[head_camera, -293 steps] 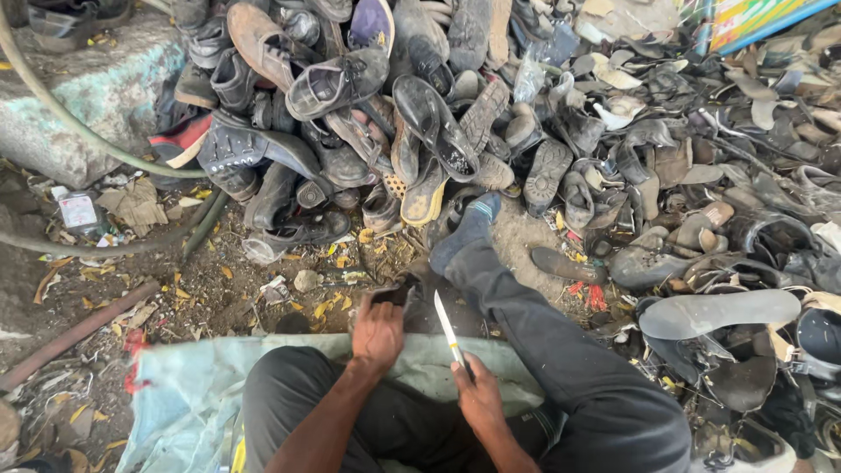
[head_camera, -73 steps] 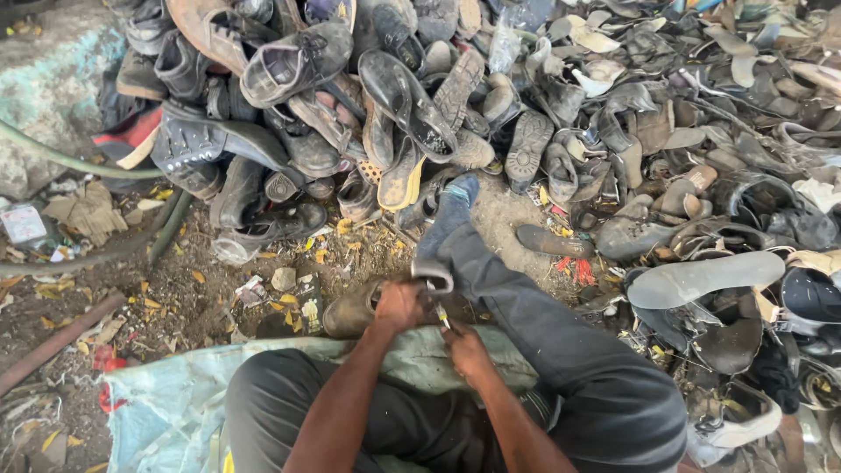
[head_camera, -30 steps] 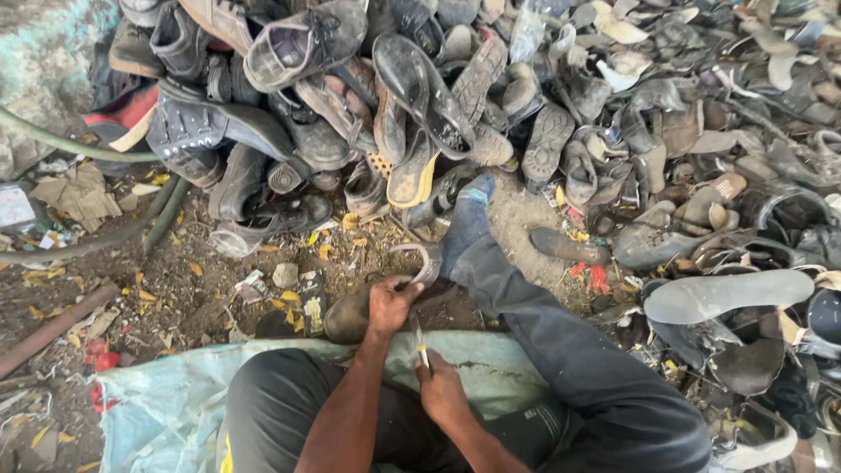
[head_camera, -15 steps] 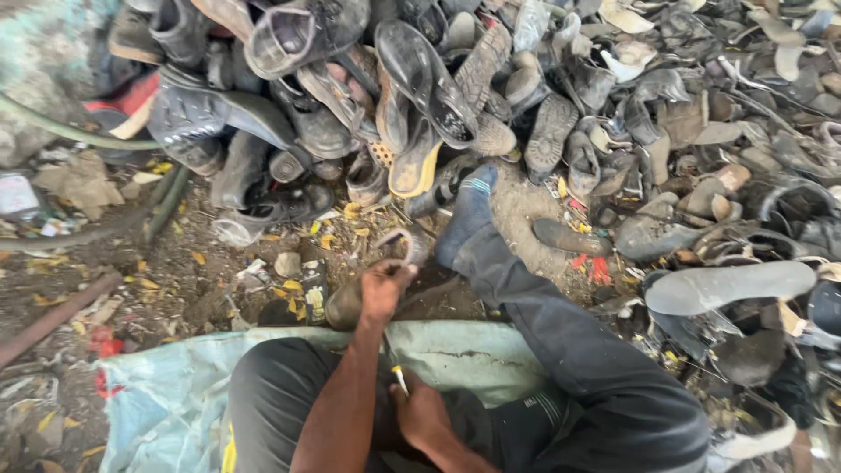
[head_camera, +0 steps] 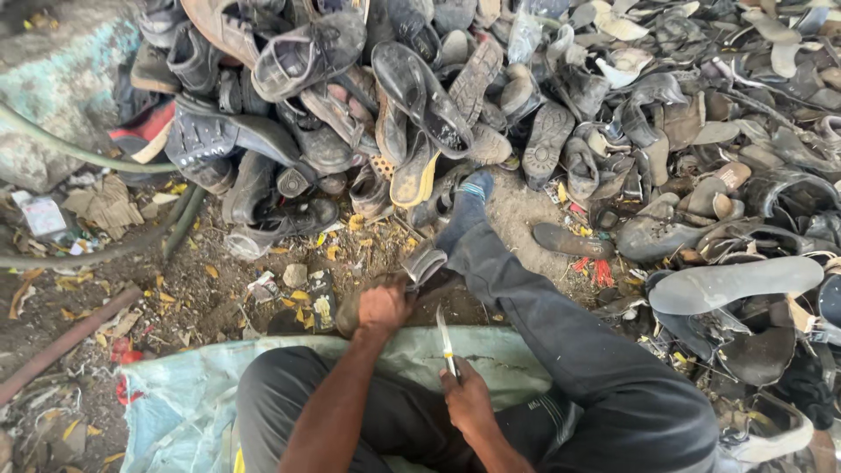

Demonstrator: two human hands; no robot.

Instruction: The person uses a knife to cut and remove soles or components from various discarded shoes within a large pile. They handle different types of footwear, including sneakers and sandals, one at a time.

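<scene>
My left hand (head_camera: 383, 307) is closed on a worn dark shoe piece (head_camera: 419, 267) that lies on the ground just in front of my lap. My right hand (head_camera: 467, 401) grips a small knife (head_camera: 447, 337) by its handle, blade pointing up and away, a little apart from the shoe piece. I sit on a pale blue-green sack (head_camera: 184, 407) with my right leg (head_camera: 561, 333) stretched out; its blue sock (head_camera: 466, 203) reaches the shoe heap.
A large heap of old shoes, sandals and soles (head_camera: 543, 114) fills the top and right. A green hose (head_camera: 79, 153) and a rusty rod (head_camera: 61, 346) lie on the dirt at left, among scraps and yellow bits.
My right hand with the knife has drawn back from the shoe piece toward my lap. My left hand stays on the shoe piece.
</scene>
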